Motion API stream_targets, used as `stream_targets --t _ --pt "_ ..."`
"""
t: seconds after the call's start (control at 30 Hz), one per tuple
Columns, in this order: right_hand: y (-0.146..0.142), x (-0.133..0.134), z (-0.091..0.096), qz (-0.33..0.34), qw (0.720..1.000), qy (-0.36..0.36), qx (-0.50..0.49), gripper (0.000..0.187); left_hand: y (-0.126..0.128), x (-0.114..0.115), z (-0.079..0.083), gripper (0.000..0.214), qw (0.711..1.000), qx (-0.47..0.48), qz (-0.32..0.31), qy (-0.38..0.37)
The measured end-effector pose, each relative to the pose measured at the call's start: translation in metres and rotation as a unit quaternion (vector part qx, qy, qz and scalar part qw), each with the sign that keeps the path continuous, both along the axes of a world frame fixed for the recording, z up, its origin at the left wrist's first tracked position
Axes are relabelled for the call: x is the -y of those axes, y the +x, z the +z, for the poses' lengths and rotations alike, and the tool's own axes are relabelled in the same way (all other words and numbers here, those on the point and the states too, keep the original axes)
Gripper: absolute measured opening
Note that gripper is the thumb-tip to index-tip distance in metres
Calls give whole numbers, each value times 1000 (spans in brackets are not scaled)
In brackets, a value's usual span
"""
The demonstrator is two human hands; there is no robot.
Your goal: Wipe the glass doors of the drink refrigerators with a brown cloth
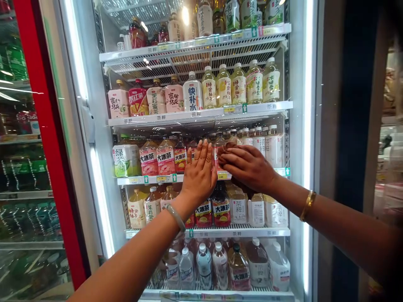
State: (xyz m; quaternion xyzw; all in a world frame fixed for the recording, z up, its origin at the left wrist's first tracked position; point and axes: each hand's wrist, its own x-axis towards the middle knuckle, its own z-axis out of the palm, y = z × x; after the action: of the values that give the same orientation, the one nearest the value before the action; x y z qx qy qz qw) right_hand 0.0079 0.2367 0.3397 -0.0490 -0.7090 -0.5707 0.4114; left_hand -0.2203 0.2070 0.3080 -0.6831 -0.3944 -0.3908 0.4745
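My left hand (199, 174) lies flat with its fingers stretched upward, its palm against what looks like the glass front of a lit drinks cooler. A grey-green bangle is on that wrist. Just to the right, my right hand (250, 165) presses a crumpled brown cloth (223, 154) to the same surface, fingers closed over it. Part of the cloth hangs below the palm. A gold bracelet circles the right wrist. Behind both hands stand bottles on the middle shelf (151, 180), among them a pink-labelled drink bottle (165, 157); some are hidden by the hands.
Several white wire shelves hold rows of bottles, such as a yellow drink bottle (223, 86) above and a clear bottle (186, 268) below. Bright light strips (310, 147) line the sides. A red-framed cooler (47, 138) stands at the left.
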Motion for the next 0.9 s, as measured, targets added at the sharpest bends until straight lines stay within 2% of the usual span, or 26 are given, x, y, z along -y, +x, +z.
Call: stream_targets --t 0.13,0.2,0.3,0.4,0.47,0.53,0.63,0.7,0.77,0.83,0.9 --pt "41 -6 -9 -5 985 -67 -160 17 32 -6 -3 84 1000 5 -16 -5" --pt "52 -6 -17 2 977 -84 -197 19 51 -11 -4 84 999 11 -32 -3" --pt "56 -4 -26 -6 986 -68 -151 18 80 -20 -9 84 998 16 -63 0" --pt "63 -6 -17 -27 994 -56 -95 17 105 -28 -13 85 997 28 -76 -6" --pt "79 -10 -7 -27 990 -68 -121 18 116 -31 -12 86 997 36 -73 -14" --pt "102 -13 -5 -23 978 -90 -188 18 126 -34 -12 86 997 38 -71 -18" --pt "131 -14 -23 -36 960 -116 -251 19 140 -37 -12 90 997 27 -77 -17" --pt "137 -12 -40 -40 963 -116 -241 19 150 -40 -13 90 996 16 -81 -15" --pt "132 -11 -47 -35 976 -95 -194 19 160 -42 -14 89 996 14 -86 -18" --pt "124 -11 -39 -33 986 -71 -148 18 168 -44 -13 89 995 23 -90 -24" --pt "122 -15 -21 -36 989 -57 -130 17 171 -44 -9 87 995 34 -89 -26"
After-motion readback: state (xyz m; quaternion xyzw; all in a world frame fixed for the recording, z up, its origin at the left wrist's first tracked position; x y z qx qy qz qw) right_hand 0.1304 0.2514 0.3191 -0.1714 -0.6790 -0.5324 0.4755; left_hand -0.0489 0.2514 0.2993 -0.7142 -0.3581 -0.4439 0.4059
